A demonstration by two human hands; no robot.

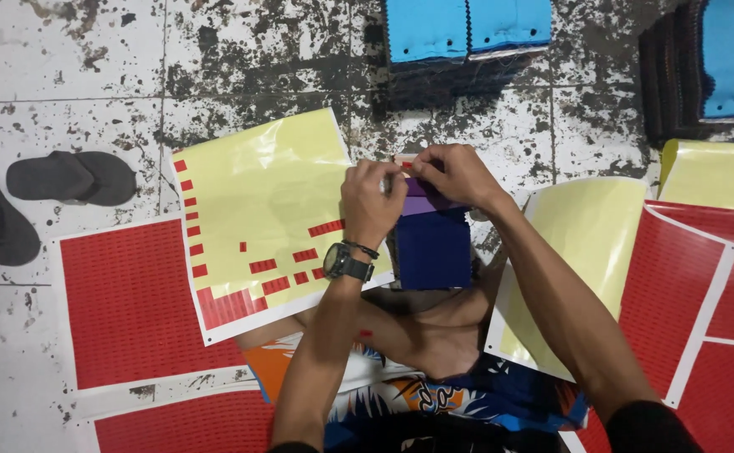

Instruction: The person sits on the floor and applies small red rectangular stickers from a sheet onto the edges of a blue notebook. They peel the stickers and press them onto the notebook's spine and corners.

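Here both hands point(373, 201) point(457, 174) pinch a navy-and-purple swatch stack point(434, 243) (edges fanned).

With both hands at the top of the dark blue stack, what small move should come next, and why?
Probably press the small red sticker down onto the purple swatch: both the left hand and right hand pinch it at the top edge of the fabric stack.
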